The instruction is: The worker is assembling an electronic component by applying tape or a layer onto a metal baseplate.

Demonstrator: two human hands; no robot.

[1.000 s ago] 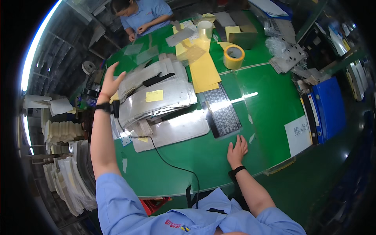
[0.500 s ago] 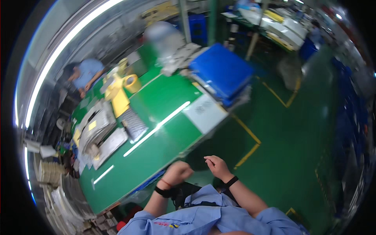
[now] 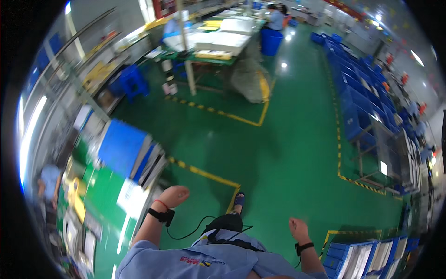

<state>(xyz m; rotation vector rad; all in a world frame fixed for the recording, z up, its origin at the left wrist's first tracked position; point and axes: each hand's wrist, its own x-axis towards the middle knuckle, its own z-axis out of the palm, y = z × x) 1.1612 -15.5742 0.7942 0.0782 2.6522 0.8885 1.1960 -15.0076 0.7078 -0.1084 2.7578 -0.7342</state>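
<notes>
My left hand (image 3: pixel 173 196) hangs over the floor beside the green table's edge, loosely curled with nothing showing in it. A black band (image 3: pixel 161 216) and a thin red string circle that wrist, and a black cable (image 3: pixel 190 237) runs from the band toward my waist. My right hand (image 3: pixel 298 230), also curled closed and bare of any object, is held out over the floor on the right. It wears a black band (image 3: pixel 304 248) too. Neither hand touches anything. Nearest my left hand is the green table (image 3: pixel 106 185) with a white printed sheet (image 3: pixel 132 197) on its corner.
Blue stacked sheets (image 3: pixel 121 146) stand at the table's far end. Yellow-black floor tape (image 3: pixel 204 173) runs ahead of my foot (image 3: pixel 239 201). Blue crates (image 3: pixel 337 258) sit at lower right, and blue bins (image 3: pixel 355 104) line the right side. People work at a far table (image 3: pixel 211 60).
My view has swung to the right, so the green table now lies at the left. My hands, close together before, are now wide apart. One foot has come into view.
</notes>
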